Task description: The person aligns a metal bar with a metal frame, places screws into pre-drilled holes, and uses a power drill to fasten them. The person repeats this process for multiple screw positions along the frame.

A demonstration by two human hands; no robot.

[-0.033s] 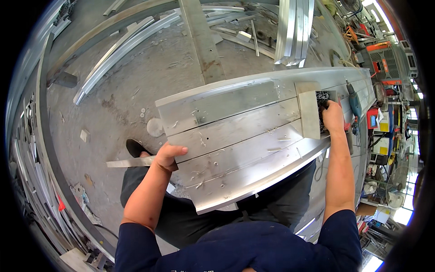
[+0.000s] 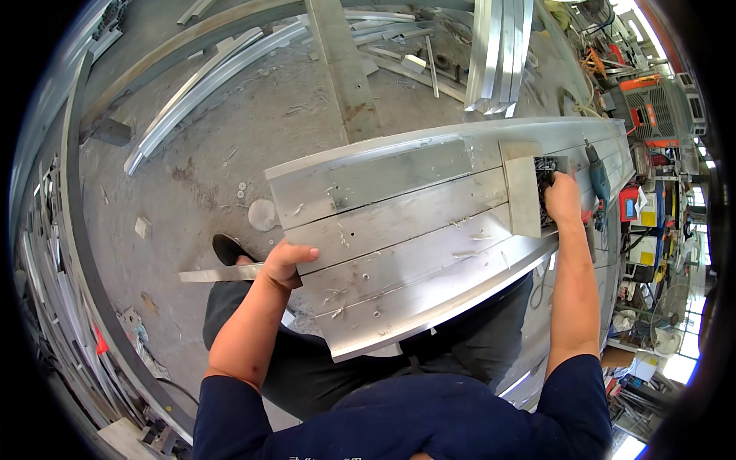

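Note:
A long silvery metal panel (image 2: 414, 238), made of parallel lengths with seams between them, lies across in front of me above my lap. My left hand (image 2: 285, 263) is closed at its left end around a flat metal strip (image 2: 222, 274), with the thumb resting on the panel's edge. Towards the panel's right stands an open metal box (image 2: 524, 195) of small dark screws or similar fasteners (image 2: 546, 167). Into this box reaches my right hand (image 2: 563, 199), its fingers bent down among the pieces and their tips hidden. Beyond it lies a teal power drill (image 2: 597, 176).
Metal shavings (image 2: 337, 310) are scattered on the panel. A steel beam (image 2: 341, 77) runs away behind it. Bundled metal profiles (image 2: 498, 57) stand at the far right, and long strips (image 2: 211, 88) lie on the floor at the far left. Cluttered shelves and an orange-black machine (image 2: 650, 110) line the right.

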